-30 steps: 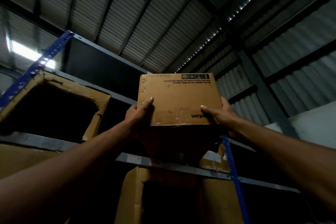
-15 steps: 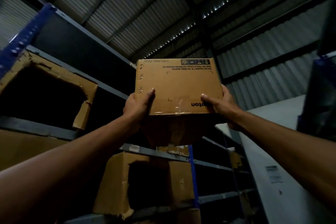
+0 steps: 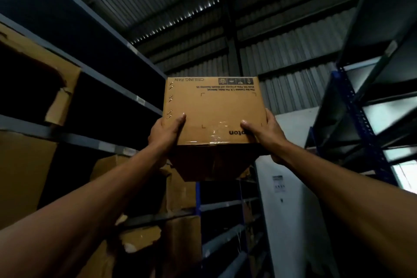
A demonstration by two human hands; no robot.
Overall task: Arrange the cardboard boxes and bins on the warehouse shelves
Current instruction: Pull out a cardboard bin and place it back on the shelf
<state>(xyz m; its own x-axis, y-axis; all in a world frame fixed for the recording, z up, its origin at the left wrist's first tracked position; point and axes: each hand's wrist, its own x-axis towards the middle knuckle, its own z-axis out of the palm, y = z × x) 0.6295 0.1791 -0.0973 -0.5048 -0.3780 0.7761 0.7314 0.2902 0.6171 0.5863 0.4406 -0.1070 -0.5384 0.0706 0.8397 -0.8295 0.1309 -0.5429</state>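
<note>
Cardboard box (image 3: 214,106), stiff and taped, held overhead between left hand (image 3: 166,133) and right hand (image 3: 268,137), each grip clasping a lower corner; probably moderately heavy, best supported underneath.

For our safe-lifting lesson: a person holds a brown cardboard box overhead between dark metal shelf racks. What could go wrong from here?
The left hand and right hand grip only the lower corners of the brown cardboard box overhead; it might tip or slip onto the person.
The torn cardboard box on the left shelf has a loose flap; the held box could snag it.
</note>
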